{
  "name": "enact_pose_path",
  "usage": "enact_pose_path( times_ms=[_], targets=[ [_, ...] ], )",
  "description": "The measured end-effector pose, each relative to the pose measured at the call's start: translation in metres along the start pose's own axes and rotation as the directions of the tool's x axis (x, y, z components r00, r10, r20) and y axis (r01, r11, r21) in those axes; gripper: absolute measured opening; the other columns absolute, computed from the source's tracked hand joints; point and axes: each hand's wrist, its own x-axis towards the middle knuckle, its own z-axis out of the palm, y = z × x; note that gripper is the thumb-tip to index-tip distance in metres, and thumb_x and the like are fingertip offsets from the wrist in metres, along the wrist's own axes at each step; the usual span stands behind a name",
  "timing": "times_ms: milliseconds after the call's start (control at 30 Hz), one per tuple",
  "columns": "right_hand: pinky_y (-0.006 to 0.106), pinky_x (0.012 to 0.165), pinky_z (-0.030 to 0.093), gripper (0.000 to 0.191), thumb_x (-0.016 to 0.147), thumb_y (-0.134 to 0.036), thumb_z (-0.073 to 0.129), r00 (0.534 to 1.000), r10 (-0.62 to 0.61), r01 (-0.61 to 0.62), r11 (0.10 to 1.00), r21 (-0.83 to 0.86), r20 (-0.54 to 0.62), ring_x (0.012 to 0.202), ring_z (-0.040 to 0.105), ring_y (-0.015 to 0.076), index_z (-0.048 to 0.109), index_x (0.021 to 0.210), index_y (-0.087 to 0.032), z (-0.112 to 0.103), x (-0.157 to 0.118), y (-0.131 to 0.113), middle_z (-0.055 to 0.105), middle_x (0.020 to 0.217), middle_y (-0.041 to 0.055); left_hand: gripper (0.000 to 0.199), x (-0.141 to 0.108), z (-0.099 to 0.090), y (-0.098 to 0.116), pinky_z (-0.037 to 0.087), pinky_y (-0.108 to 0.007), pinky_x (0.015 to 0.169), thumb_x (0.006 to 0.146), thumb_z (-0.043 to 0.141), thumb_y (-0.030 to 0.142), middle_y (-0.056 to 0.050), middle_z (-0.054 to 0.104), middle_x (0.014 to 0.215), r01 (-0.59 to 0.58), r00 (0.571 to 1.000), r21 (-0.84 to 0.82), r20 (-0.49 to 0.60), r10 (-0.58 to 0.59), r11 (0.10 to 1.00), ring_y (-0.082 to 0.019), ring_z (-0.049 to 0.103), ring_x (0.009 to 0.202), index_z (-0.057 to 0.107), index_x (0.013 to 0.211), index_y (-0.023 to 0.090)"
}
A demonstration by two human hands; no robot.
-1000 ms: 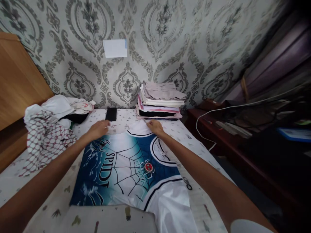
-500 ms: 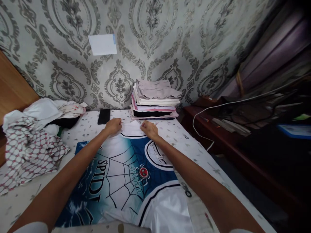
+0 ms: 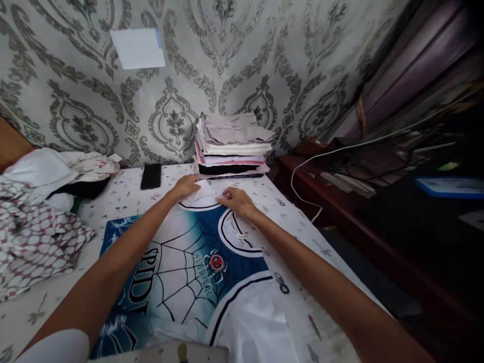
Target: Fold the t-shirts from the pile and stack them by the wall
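I have the left hand pinching the white sleeve of the shirt; whether the right hand grips it, I cannot tell.

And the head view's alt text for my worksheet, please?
A left hand and right hand touch the white far sleeve of a spider-print shirt spread on a patterned sheet, a stack of folded clothes beyond.

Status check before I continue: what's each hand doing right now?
Left hand: closed, apparently pinching the white sleeve at its outer end.
Right hand: fingers bent at the same sleeve; whether they grip it cannot be told.
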Motion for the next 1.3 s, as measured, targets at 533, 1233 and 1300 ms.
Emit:
enact_pose_path(
  times_ms=[533,1233,1300],
  targets=[
    [0.029,0.075,0.043,0.029,0.093,-0.033,0.053,0.996,0.011,-0.014,0.999,-0.034,-0.083,0.086,0.065,0.0209,0.064,0.116,-0.019,-0.005,-0.016,0.009,0.073,0.091,0.0053,0.031,-0.035,-0.015,-0.032,0.044,-0.028,0.079,0.1,0.034,0.031,-0.007,0.069,0.098,0.038,0.99,-0.073,-0.134,-0.047,0.997,-0.019,0.062,0.088,0.053,0.122,0.018],
    [0.034,0.08,0.057,0.017,0.09,-0.029,0.061,0.768,-0.594,0.36,0.71,0.606,0.241,0.091,0.069,0.0195,0.068,0.101,-0.018,0.059,-0.095,-0.133,0.072,0.098,0.007,0.009,-0.243,-0.062,-0.103,0.041,-0.028,0.067,0.077,0.057,0.028,0.0,0.064,0.077,0.386,0.893,-0.131,-0.195,-0.406,0.913,-0.019,0.059,0.075,0.056,0.083,0.022],
    [0.03,0.068,0.057,0.017,0.087,-0.03,0.065,0.82,-0.472,0.107,0.682,0.723,0.324,0.082,0.07,0.0183,0.065,0.098,-0.017,0.088,-0.09,-0.158,0.071,0.087,0.0041,0.01,-0.257,-0.055,-0.087,0.044,-0.027,0.069,0.08,0.055,0.029,0.001,0.064,0.079,0.281,0.901,-0.271,-0.257,-0.35,0.921,-0.018,0.06,0.076,0.055,0.087,0.022]
  ],
)
